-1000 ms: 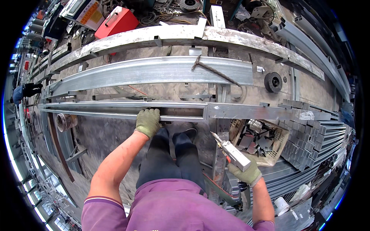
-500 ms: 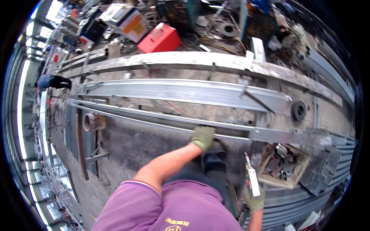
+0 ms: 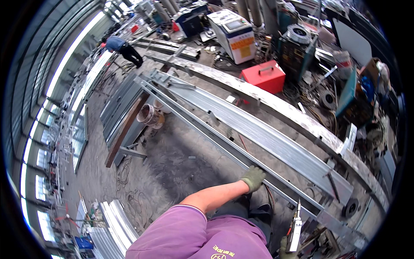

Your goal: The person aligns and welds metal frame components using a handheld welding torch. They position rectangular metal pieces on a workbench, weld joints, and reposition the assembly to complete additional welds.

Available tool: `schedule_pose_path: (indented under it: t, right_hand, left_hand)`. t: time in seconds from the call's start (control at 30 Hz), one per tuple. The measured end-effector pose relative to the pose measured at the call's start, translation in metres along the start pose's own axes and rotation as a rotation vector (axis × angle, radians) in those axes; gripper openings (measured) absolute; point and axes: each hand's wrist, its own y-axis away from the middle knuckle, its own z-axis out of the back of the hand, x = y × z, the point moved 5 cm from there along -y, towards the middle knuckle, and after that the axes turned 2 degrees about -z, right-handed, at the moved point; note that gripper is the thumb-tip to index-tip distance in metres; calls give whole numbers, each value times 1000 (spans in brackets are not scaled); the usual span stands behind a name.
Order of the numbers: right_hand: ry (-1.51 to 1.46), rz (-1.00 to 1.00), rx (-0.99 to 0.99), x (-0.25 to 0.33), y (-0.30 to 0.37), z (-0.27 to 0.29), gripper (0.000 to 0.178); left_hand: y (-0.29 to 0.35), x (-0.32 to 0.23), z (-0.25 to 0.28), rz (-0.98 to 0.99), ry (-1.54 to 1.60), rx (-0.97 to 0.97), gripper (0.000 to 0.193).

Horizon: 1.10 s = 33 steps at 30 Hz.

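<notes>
My left hand, in an olive work glove, is closed over the near edge of a long, narrow steel channel. This channel runs from the far left to the near right. My right hand, also gloved and partly cut off by the lower edge, grips a white welding gun with a slim metal nozzle. The nozzle points away from me, beside the channel's near end. Behind the channel lies a wider galvanized steel profile, roughly alongside it.
A pale heavy beam crosses behind the profiles. Beyond it stand a red metal box and a white machine. A dirty bucket sits by a rusty bar. Another person bends over at the far left.
The view has swung left, so the profiles now slant down to the right. My left hand stays on the channel, and my right hand still holds the welding gun, now lower in the picture.
</notes>
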Motion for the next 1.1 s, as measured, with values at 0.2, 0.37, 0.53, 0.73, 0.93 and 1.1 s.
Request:
schedule_pose_path:
  t: [0.2, 0.37, 0.53, 0.73, 0.93, 1.1]
  right_hand:
    - [-8, 131, 146, -12, -46, -21, 23]
    - [-24, 215, 240, -15, -81, -40, 23]
    - [-104, 271, 169, 6, -97, -34, 24]
    - [-150, 359, 59, 42, -105, -43, 20]
    - [-39, 374, 135, 77, -121, -87, 19]
    - [96, 421, 204, 136, -145, -157, 19]
  left_hand:
    - [108, 125, -11, 388, 16, -574, 46]
    - [274, 148, -111, 957, 493, 54, 63]
    - [447, 50, -238, 1086, 650, 466, 52]
    - [478, -29, -266, 833, 867, 572, 61]
    - [458, 37, -291, 845, 843, 571, 57]
    - [461, 141, -312, 938, 875, 445, 55]
